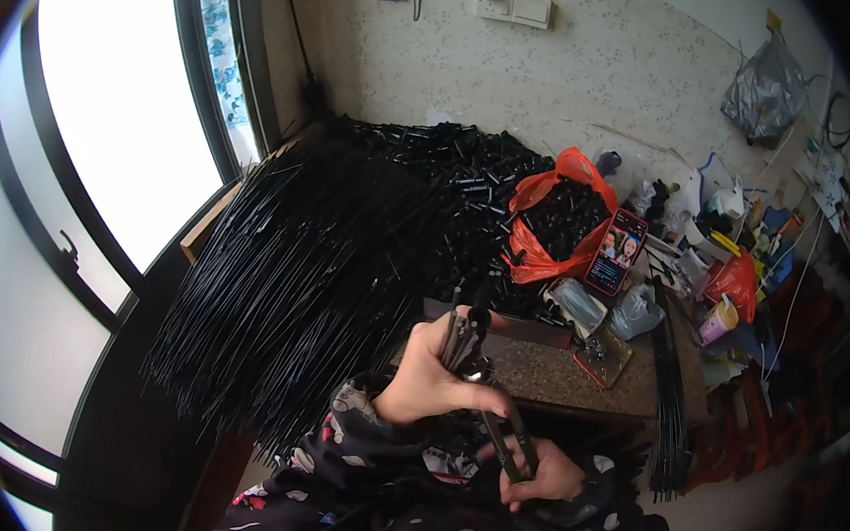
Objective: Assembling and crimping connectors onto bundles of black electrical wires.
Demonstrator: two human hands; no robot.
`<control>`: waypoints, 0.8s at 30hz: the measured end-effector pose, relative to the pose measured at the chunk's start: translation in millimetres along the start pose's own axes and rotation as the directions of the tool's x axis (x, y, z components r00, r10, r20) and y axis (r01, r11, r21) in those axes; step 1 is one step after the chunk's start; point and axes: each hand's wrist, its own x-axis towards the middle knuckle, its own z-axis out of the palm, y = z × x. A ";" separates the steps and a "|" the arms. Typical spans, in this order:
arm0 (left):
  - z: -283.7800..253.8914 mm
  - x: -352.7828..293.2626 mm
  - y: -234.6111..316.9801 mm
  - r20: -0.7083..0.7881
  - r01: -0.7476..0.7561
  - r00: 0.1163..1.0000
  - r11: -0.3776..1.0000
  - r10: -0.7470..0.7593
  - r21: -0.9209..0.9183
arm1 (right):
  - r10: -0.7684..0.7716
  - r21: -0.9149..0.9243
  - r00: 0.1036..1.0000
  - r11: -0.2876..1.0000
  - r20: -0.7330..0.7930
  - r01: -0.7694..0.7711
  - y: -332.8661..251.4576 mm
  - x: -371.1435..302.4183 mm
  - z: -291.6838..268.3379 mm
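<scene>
- The left hand (424, 380), at lower centre of the frame, is closing its fingers around the upper end of a bundle of thin black rods (466, 347), with the rod tips sticking up past the knuckles.
- The right hand (542, 478), just below and to the right, is pinching the lower end of the same bundle between thumb and fingers.
- The bundle is slanting from upper left to lower right between the two hands, above the near edge of the speckled worktop (553, 370).
- A big heap of long black rods (285, 266) is fanning out across the left half of the frame.
- A pile of short black tubes (464, 188) is lying behind it, against the wall.
- An orange plastic bag (539, 197), right of centre, is standing open and holding more small black parts.
- A phone (616, 250) is leaning just beside that bag, its screen lit.
- A clear plastic bag (580, 303) is lying below the phone; its contents are too small to tell.
- A grey plastic bag (766, 89) is hanging at upper right.
</scene>
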 end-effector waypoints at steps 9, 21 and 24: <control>-10.1 1.4 9.8 -0.027 0.145 0.989 0.989 -0.146 -0.017 | -0.458 -0.754 0.803 0.656 -0.382 0.015 -30.0 -13.1 6.6; -14.9 0.6 6.0 0.033 0.123 0.992 0.990 -0.121 -0.072 | 0.009 0.005 0.977 1.000 -0.213 -0.008 -14.0 -13.9 3.8; -14.1 -1.7 1.6 0.165 0.117 0.981 0.991 -0.105 -0.067 | -0.024 -0.123 0.977 0.992 -0.211 -0.002 -12.9 -3.6 2.8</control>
